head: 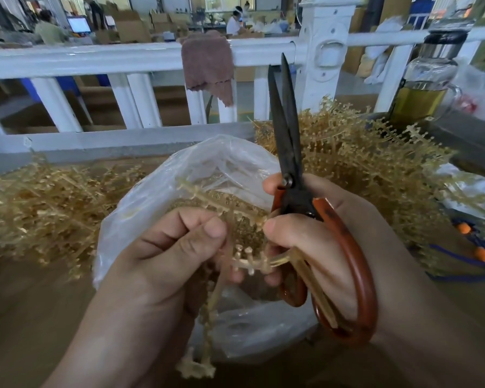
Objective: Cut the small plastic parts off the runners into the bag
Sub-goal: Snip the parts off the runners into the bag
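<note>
My left hand [168, 247] pinches a pale tan plastic runner [216, 203] with small parts along its branches, held over the open clear plastic bag [196, 166]. Cut parts [244, 231] lie heaped inside the bag. My right hand [319, 236] grips dark scissors [287, 152] by their red-brown handles, blades pointing up and slightly apart. The right thumb and fingers also touch the runner's end. More of the runner hangs down below my left hand [205, 345].
Heaps of tan runners lie left [48, 208] and right [370, 163] of the bag on the brown table. A white railing [95, 60] with a brown cloth [207, 65] runs behind. A glass bottle [429, 79] stands at the back right. A blue cord with orange beads [476, 253] lies at right.
</note>
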